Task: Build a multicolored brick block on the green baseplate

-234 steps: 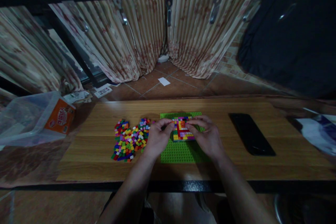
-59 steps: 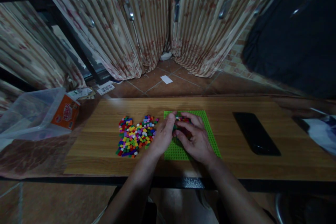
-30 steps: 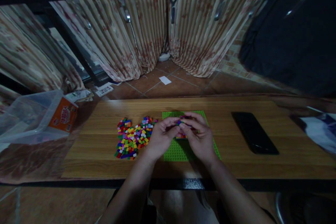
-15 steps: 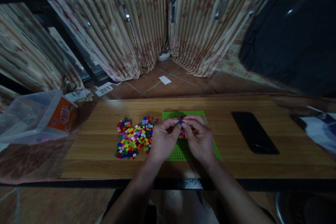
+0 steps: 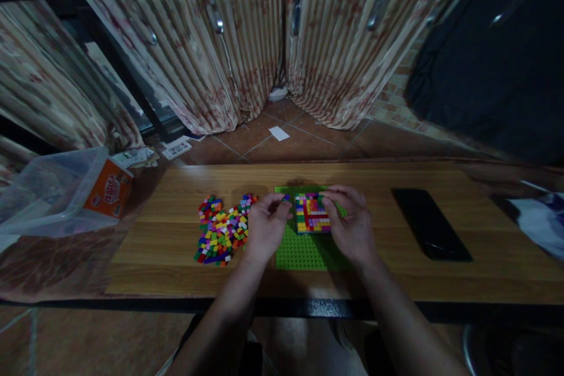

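A small blue building brick [image 5: 286, 197] shows at the fingertips of my left hand [image 5: 268, 223], which is closed in a pinch left of the built block. My right hand [image 5: 352, 220] is at the block's right side, thumb and forefinger close together. Something dark green shows by those fingertips; whether it is held or part of the block I cannot make out. Between the hands, the multicoloured brick block [image 5: 312, 220] sits on the green baseplate [image 5: 299, 255]. The right hand covers part of the block's right side and the plate.
A pile of loose coloured bricks [image 5: 222, 232] lies on the wooden table [image 5: 154, 258], left of the baseplate. A black phone-like slab [image 5: 430, 224] rests on the right. Beyond the table's left end stands a clear plastic box [image 5: 57, 194] with an orange label.
My hands were together over the block, fingertips meeting at a small blue brick. They have moved apart, the left hand leftward with a blue brick, the right slightly rightward, uncovering the block.
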{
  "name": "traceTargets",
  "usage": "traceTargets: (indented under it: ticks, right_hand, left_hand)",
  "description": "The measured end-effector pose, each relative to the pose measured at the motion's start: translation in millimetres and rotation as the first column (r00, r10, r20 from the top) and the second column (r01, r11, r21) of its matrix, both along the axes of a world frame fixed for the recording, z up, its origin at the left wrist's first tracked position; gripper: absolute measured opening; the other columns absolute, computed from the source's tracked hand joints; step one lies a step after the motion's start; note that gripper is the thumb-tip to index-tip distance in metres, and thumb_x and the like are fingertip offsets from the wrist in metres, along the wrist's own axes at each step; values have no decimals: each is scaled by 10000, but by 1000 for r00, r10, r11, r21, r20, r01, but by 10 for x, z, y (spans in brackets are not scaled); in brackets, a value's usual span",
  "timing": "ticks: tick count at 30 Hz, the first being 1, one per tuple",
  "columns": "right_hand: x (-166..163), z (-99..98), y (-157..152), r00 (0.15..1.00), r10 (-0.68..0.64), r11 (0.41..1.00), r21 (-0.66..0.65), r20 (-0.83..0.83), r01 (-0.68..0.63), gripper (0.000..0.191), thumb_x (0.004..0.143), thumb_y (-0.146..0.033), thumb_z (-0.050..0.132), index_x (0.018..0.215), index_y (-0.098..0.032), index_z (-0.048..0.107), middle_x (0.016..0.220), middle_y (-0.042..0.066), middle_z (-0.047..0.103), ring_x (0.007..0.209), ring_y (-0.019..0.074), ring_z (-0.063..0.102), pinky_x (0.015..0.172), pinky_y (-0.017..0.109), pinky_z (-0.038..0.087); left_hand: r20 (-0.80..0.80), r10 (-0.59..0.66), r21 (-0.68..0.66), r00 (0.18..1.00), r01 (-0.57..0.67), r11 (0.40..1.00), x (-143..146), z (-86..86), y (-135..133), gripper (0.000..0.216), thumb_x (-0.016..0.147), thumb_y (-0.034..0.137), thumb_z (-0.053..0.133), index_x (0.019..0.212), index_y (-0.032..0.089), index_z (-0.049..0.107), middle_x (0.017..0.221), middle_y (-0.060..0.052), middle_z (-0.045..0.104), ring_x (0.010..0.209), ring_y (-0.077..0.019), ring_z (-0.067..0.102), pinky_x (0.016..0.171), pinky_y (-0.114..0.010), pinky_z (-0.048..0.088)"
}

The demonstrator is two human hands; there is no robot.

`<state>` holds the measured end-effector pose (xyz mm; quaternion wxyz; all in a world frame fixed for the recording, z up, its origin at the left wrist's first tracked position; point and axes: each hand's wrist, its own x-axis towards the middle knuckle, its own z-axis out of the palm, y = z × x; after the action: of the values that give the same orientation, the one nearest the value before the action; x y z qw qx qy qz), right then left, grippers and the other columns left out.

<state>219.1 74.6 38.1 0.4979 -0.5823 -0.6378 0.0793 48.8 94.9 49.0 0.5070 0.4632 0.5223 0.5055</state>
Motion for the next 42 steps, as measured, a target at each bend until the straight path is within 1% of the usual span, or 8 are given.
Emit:
traceTargets:
  ticks: [5,10,14,20,26,33,38,42]
  right_hand:
    - [-41,-38,-1,995,63,997,-57,79,-59,190,903,-356,575,928,-290,752,1137,57,634,1087,267,549,960,504,443]
    - [-68,-51,11,994,82,994,-81,78,-76,168,874,-300,600,914,-272,760,1159,77,617,1109,280,532,968,511,444]
    - [-85,-60,39,998,51,995,-86,28,-48,143,850,-277,614,866,-270,756,1153,74,609,1112,278,534,973,515,444]
    - [-128,-74,65,998,18,995,-93,-53,-22,123,829,-275,628,804,-269,748,1138,72,613,1120,277,543,983,523,435]
    - [-109,-68,67,988,4,994,-104,-152,-20,123,823,-272,626,846,-271,747,1155,65,615,1134,264,557,1012,516,420]
    - [-153,-90,78,983,-17,992,-123,-185,-6,181,800,-270,629,950,-242,726,1196,90,599,1170,271,547,1042,512,399]
    - [-180,-122,99,977,0,992,-126,-215,-27,185,786,-245,620,933,-252,733,1182,80,603,1161,261,548,1052,510,390]
    - [-170,-150,113,966,0,989,-143,-258,-38,175,778,-238,617,899,-256,742,1180,72,610,1142,253,562,1045,511,397]
  left_hand:
    - [-15,-37,-11,999,37,999,13,-14,-3,87,743,218,661,810,168,685,711,17,677,587,-116,645,564,-212,505]
    - [-55,-62,-6,997,62,998,21,-63,-1,110,754,229,657,840,168,690,733,7,687,609,-126,655,578,-221,499]
    - [-73,-73,-28,995,71,997,22,-82,-5,106,751,236,669,827,163,683,717,7,681,591,-124,643,561,-219,482]
    - [-67,-107,-26,992,106,994,33,-81,-20,83,760,237,668,806,170,681,731,8,680,612,-123,640,591,-221,494]
    - [-59,-94,-25,994,93,995,39,-83,-11,86,758,243,674,798,167,682,728,7,681,594,-121,635,564,-216,485]
    - [-85,-113,6,990,113,994,27,-109,-2,98,774,257,667,806,166,682,703,10,662,597,-120,614,574,-220,488]
    - [-51,-101,-18,994,100,995,34,-89,-10,75,755,239,678,776,166,678,720,8,669,596,-122,622,563,-221,484]
    - [-60,-99,-18,993,98,995,33,-62,-14,75,752,241,683,759,166,680,693,12,664,578,-119,613,553,-217,474]
